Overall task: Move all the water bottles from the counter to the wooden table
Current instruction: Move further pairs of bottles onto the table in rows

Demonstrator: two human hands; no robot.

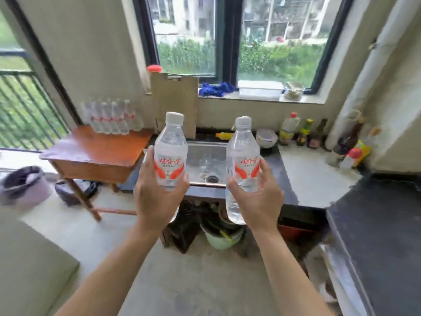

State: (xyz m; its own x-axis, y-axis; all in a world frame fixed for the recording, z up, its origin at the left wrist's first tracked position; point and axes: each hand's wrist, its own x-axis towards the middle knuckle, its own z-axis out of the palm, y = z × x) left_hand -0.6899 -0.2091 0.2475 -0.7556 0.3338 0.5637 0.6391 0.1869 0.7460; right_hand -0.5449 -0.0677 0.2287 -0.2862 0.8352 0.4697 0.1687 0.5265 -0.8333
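Observation:
I hold two clear water bottles with white caps and red-and-white labels upright in front of me. My left hand (157,199) grips the left water bottle (170,142) around its lower half. My right hand (259,201) grips the right water bottle (242,147) the same way. The wooden table (91,153) stands at the left by the wall, with several more water bottles (111,117) in a row at its back edge. The dark counter (387,213) runs along the right side.
A steel sink (205,160) lies straight ahead behind the bottles, a cutting board (175,103) leaning behind it. Sauce and oil bottles (303,131) line the counter's back right. A lilac bin (25,183) stands on the floor left; buckets and bags sit under the sink.

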